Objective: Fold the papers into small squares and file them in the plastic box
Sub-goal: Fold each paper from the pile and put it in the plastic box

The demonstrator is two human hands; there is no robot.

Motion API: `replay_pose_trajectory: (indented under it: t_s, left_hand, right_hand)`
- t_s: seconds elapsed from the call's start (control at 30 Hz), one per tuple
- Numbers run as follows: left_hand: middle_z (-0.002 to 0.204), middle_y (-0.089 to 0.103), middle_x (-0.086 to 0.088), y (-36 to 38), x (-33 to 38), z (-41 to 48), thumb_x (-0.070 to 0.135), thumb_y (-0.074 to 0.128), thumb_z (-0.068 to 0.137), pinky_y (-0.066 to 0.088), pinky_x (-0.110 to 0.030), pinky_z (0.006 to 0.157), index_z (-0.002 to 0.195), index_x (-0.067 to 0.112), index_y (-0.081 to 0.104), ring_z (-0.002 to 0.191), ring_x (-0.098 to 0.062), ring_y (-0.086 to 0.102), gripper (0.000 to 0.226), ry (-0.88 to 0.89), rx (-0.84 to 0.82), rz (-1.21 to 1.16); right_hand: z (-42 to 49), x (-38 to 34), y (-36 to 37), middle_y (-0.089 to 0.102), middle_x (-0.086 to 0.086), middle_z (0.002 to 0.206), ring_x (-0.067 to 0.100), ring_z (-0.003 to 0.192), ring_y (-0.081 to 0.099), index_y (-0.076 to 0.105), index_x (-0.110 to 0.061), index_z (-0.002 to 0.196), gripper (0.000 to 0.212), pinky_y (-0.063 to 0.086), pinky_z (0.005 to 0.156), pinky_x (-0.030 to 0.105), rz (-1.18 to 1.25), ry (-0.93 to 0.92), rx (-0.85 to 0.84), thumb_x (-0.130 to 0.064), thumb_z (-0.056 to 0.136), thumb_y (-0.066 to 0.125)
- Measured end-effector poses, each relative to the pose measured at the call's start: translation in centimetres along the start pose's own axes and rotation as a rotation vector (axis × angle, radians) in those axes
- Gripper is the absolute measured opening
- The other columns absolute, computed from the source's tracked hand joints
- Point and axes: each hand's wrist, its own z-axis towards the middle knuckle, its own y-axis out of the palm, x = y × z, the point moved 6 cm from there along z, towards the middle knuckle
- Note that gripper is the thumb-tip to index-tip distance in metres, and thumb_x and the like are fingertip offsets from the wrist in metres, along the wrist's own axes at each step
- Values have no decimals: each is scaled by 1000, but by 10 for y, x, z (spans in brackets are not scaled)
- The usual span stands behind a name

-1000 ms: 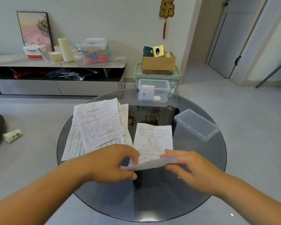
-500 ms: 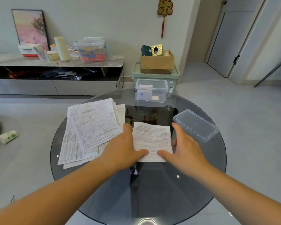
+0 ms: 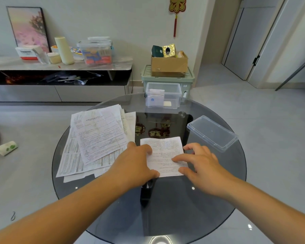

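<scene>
A loose stack of papers [image 3: 99, 138], printed and creased, fans over the left side of the round smoky glass table [image 3: 183, 208], just beside the left hand [image 3: 136, 161]. A clear rectangular lid [image 3: 211, 132] lies to the right, near the right hand [image 3: 201, 162]. The clear plastic box [image 3: 163, 95] stands at the far edge (a few folded sheets already inside), with nothing between it and the hands. The folded paper [image 3: 163, 150] lies flat at the centre. Both hands press it with spread, nearly straight fingers, gripping nothing.
</scene>
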Motion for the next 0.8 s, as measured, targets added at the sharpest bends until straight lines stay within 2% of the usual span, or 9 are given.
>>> replay_pose_trajectory:
  t_s: [0.13,0.23,0.3,0.37,0.43,0.5,0.67,0.73,0.8]
  left_hand:
    - [125,44,4,-4,-6,5,46,85,74,47,-14,70,120,39,52,96,-14,56,57,-62,20,-175]
    - [122,52,5,-10,-6,10,36,81,83,47,-16,66,109,33,58,97,-15,58,36,-133,50,-501]
    - [115,61,4,-12,-6,11,25,77,88,54,-24,68,107,25,62,95,-15,59,24,-190,27,-784]
    - [110,68,-4,-12,-6,12,17,74,90,61,-35,78,102,17,67,97,-17,62,14,-261,-16,-977]
    - [108,72,-8,-10,-7,11,13,70,92,61,-34,77,97,12,69,102,-21,65,5,-307,-39,-1075]
    - [104,75,-10,-7,-9,11,11,67,94,58,-27,68,98,10,72,99,-22,68,7,-323,-55,-1127]
    - [80,72,-10,0,-2,7,12,61,97,48,-20,57,101,2,75,64,-10,60,18,-230,-164,-1036]
    - [74,70,-9,1,-2,3,15,62,97,50,-21,59,101,3,75,62,-10,60,18,-217,-188,-979]
    - [73,71,-7,-1,-1,-2,27,66,96,51,-19,62,97,9,77,64,-11,63,22,-162,-214,-835]
  right_hand:
    - [-8,-10,-4,26,-18,153,11,135,23,57,-43,131,34,24,112,30,-73,-141,51,-27,100,55]
    - [-15,-18,2,36,-21,151,6,132,28,58,-39,131,34,26,112,25,-75,-237,8,-24,102,49]
    - [-18,-21,3,43,-23,147,3,128,33,60,-37,130,31,30,110,24,-42,-222,-7,-32,102,48]
    - [-20,-20,-1,48,-24,141,2,123,37,61,-36,128,33,35,105,21,-37,-177,3,-47,99,50]
    - [-20,-18,-4,52,-23,133,2,117,41,59,-36,125,44,39,101,23,-73,-156,6,-63,93,49]
    - [-21,-19,-5,52,-24,129,3,115,41,54,-38,126,57,38,102,27,-134,-166,3,-76,86,45]
    - [-22,-21,-3,46,-20,141,7,129,41,38,-39,144,84,33,107,30,-170,-174,17,-89,76,39]
    - [-22,-19,-1,49,-20,137,5,124,44,44,-38,139,74,37,103,26,-125,-181,30,-84,81,40]
    - [-23,-15,0,53,-21,132,2,117,46,56,-37,130,54,42,99,22,-61,-191,43,-72,90,44]
